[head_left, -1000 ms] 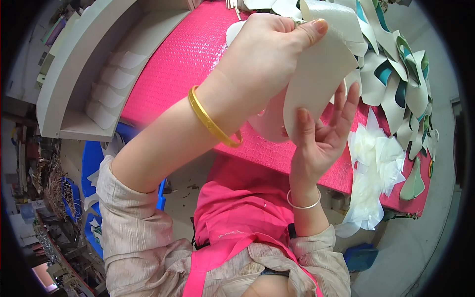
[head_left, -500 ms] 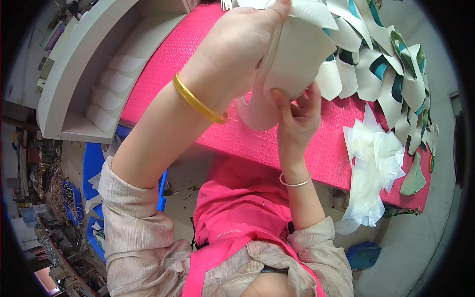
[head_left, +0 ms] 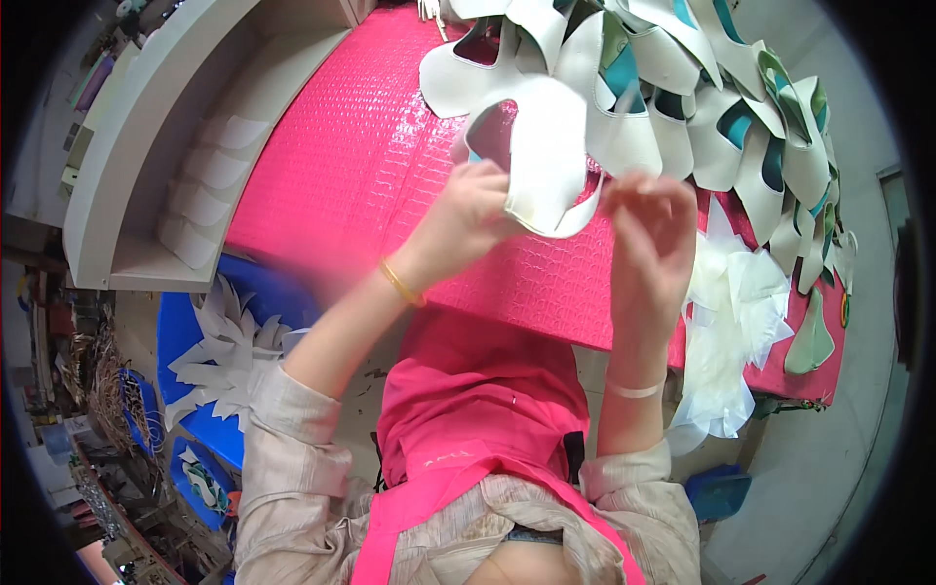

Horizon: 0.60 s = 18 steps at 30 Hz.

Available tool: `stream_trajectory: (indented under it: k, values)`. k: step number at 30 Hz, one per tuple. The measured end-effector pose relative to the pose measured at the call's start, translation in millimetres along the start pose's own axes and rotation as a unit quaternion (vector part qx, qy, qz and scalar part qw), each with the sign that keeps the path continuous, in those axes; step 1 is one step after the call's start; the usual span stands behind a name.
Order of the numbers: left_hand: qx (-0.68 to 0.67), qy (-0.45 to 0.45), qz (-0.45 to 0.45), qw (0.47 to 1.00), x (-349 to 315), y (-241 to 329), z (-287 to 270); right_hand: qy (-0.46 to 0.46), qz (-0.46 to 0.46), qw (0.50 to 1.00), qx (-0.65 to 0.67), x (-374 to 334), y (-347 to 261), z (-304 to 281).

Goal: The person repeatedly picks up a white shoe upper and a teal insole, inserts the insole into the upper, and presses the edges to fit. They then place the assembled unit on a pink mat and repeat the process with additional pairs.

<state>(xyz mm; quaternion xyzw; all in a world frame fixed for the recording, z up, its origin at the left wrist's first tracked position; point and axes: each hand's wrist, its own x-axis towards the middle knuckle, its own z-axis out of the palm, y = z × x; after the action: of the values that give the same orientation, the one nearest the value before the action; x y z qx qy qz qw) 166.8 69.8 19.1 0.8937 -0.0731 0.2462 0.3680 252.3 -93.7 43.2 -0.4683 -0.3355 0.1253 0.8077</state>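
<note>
A table (head_left: 370, 195) fills the upper middle of the frame. Overlapping cut shoe pieces (head_left: 682, 88) lie on it along the upper right. A shelf unit (head_left: 146, 175) stands at upper left. Thin sheets (head_left: 731, 322) hang over the table's right edge. A bin (head_left: 185, 341) with cut shapes (head_left: 229, 351) in it sits at lower left.

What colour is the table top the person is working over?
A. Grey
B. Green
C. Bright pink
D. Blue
C: the table under both hands is a bright pink textured sheet, with cream cut pieces piled along its far side.
</note>
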Motion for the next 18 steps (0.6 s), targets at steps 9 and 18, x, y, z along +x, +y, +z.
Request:
stream_trajectory:
  k: [9,18]
  values:
    - [-0.013,-0.040,-0.027,0.999,-29,3,12,0.013,0.263,0.961,-0.086,-6,8,-13]
    - [-0.036,-0.051,-0.068,0.996,-46,-1,12,-0.132,0.224,0.951,0.168,-23,5,-24]
